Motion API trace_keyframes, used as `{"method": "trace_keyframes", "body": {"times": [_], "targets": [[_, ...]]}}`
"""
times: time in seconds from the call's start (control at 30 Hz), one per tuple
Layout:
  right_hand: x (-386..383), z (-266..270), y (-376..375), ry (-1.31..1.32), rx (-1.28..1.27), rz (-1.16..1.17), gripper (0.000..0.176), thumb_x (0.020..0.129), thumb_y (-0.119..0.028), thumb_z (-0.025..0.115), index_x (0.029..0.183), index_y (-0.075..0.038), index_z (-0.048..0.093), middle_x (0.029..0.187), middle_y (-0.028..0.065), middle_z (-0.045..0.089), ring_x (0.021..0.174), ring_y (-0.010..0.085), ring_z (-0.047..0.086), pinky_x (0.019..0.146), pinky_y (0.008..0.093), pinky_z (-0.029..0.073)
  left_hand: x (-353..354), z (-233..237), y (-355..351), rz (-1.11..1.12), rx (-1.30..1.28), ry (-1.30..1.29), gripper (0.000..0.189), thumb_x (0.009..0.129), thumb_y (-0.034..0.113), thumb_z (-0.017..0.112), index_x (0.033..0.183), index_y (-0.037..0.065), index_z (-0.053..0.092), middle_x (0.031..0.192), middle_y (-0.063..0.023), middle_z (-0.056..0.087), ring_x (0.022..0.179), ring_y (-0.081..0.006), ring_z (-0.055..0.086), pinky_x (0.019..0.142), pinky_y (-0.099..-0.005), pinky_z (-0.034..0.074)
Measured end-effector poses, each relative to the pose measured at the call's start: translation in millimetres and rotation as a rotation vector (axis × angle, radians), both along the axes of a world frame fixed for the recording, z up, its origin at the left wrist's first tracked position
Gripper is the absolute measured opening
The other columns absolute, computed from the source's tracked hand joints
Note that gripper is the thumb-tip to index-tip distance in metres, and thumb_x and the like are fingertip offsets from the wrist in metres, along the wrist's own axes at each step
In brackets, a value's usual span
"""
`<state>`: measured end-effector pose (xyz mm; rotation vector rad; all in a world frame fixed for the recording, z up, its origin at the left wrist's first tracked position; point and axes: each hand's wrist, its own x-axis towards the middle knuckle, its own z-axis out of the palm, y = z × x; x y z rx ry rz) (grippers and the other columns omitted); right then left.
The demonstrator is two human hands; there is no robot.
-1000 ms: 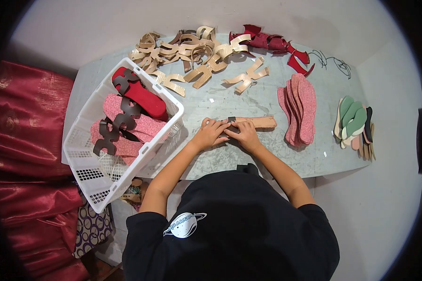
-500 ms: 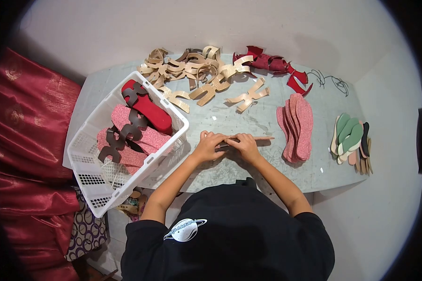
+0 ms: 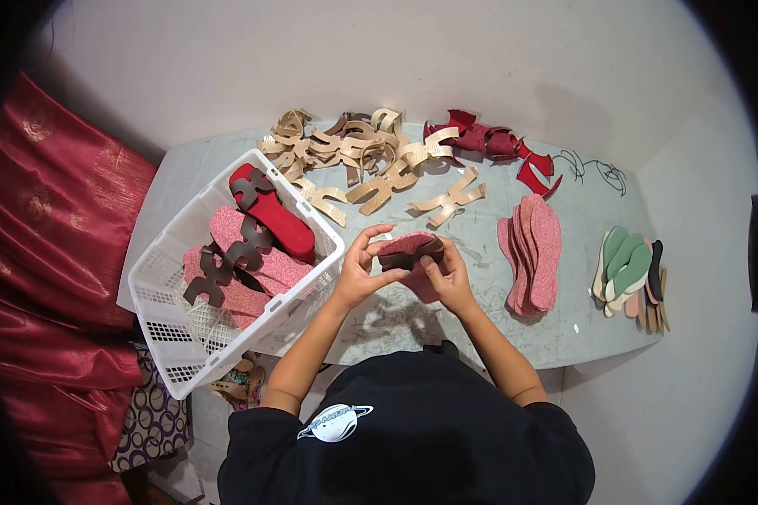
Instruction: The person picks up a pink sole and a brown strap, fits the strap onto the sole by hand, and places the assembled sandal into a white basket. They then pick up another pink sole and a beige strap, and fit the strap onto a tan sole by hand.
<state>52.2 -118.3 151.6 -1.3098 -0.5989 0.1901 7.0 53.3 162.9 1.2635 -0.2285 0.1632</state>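
Note:
A pink speckled insole [image 3: 406,243] is raised above the table between my two hands, tilted up. A dark brown strap [image 3: 400,260] lies across it. My right hand [image 3: 450,282] grips the insole and strap at the right side, thumb pressed on the strap. Around the left edge curves my left hand [image 3: 360,271], thumb below and index finger above. Some of its other fingers are hidden. To the right lies a stack of pink insoles [image 3: 534,252].
A white plastic basket [image 3: 338,246] at left holds pink insoles with brown straps and a red sole [image 3: 284,223]. Gold strap pieces [image 3: 379,187] and red strap pieces [image 3: 488,143] lie at the back. Green and beige soles [image 3: 627,261] rest at far right.
The insole, seen edge-on low over the table before, is now lifted and turned, showing its pink face and the brown strap. My hands have moved apart around it. The view has tilted slightly.

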Motion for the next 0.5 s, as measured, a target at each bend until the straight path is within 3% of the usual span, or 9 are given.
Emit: {"method": "trace_keyframes", "body": {"times": [0.07, 0.23, 0.5], "targets": [[-1, 2, 9, 0.087, 0.145, 0.029, 0.029, 0.09, -0.008, 0.052, 0.117, -0.003, 0.044, 0.108, 0.0038, 0.053, 0.101, 0.0096, 0.049, 0.089, 0.0248, 0.038, -4, -3, -4, 0.022, -0.1, -0.005, 0.074, 0.067, 0.001, 0.076, 0.127, 0.002, 0.034, 0.103, -0.0093, 0.062, 0.096, -0.0134, 0.057, 0.088, -0.0262, 0.041], [-9, 14, 28, 0.327, 0.299, 0.059, 0.029, 0.089, -0.008, 0.053, 0.117, -0.003, 0.044, 0.11, 0.0039, 0.052, 0.103, 0.0093, 0.047, 0.09, 0.0256, 0.037, -14, 7, -15, 0.153, -0.318, -0.023, 0.069, 0.071, -0.002, 0.072, 0.127, 0.0, 0.031, 0.104, -0.0126, 0.061, 0.098, -0.0154, 0.058, 0.087, -0.0271, 0.044], [-15, 10, 52, 0.332, 0.252, 0.081, 0.027, 0.089, -0.007, 0.053, 0.114, -0.004, 0.047, 0.108, 0.0036, 0.054, 0.1, 0.0104, 0.051, 0.087, 0.026, 0.041, -19, 9, -3, 0.469, -0.071, 0.002, 0.051, 0.075, -0.006, 0.066, 0.119, -0.003, 0.039, 0.103, -0.0123, 0.06, 0.092, -0.014, 0.059, 0.08, -0.0253, 0.049]]}}
